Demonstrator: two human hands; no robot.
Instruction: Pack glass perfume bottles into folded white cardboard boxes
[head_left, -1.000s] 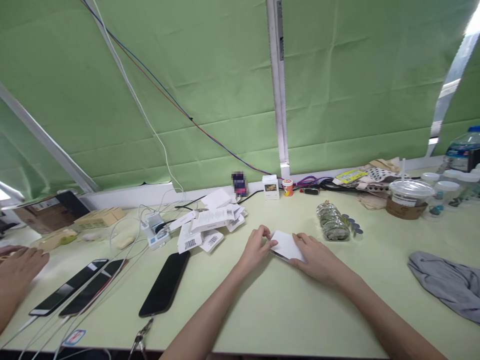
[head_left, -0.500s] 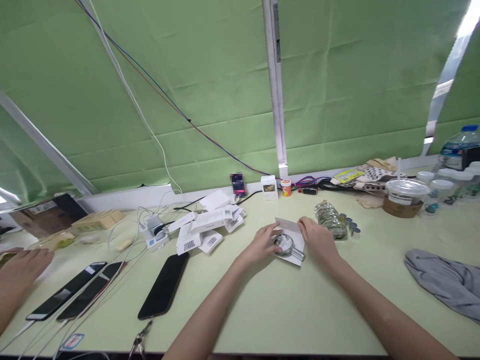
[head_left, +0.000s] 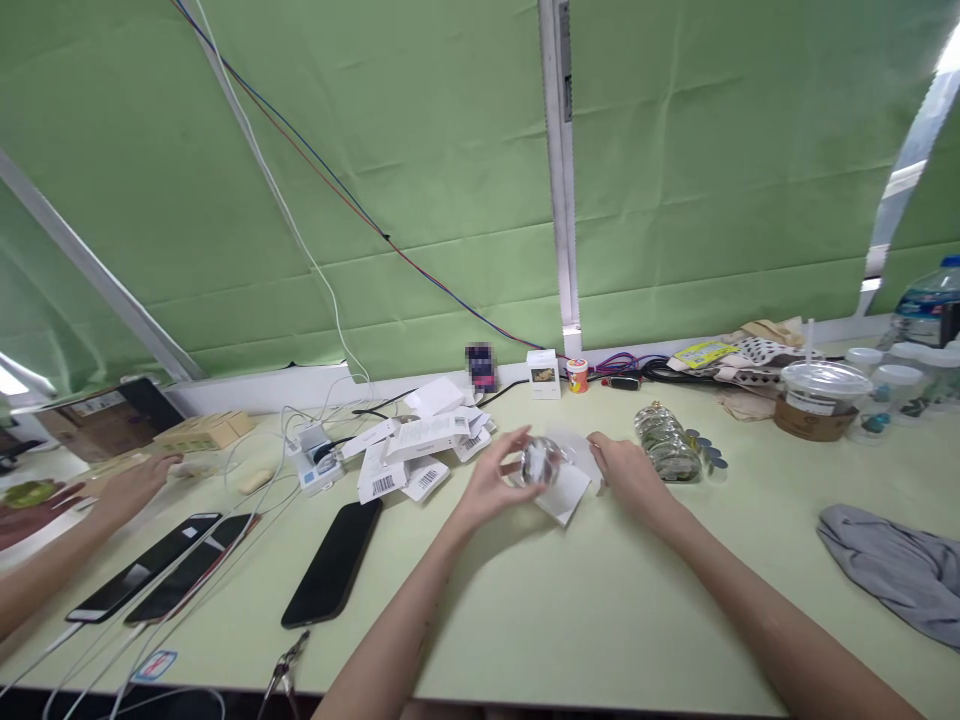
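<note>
The left hand (head_left: 491,487) held a small round glass piece (head_left: 540,462) lifted off the desk, fingers curled around its left side in a pinch. Half a sec. earlier that piece lay flat on the white paper with a metal handle showing; one sec. earlier the paper was folded shut over it and both hands pressed on it. So the wrapping was opened and the piece taken out, i.e. the unwrapping looked done for this one, in my judgement. Whether the handle was attached at this moment I could not tell, the piece was blurred.

The right hand (head_left: 626,472) lay just right of the piece, fingers loosely bent, tips touching the edge of the white paper (head_left: 564,490), not pinching anything clear. The paper lay open on the desk (head_left: 600,620), directly below and a bit right of the lifted piece, approx. in the middle of the desk between front and back edge.

Further out: a stack of wrapped round pieces (head_left: 664,445) near the right hand toward the back edge; a heap of small white boxes (head_left: 420,445) to the left; a black phone (head_left: 334,562) toward the front edge. At the left edge, another person's hand (head_left: 139,482) reached among cables.
</note>
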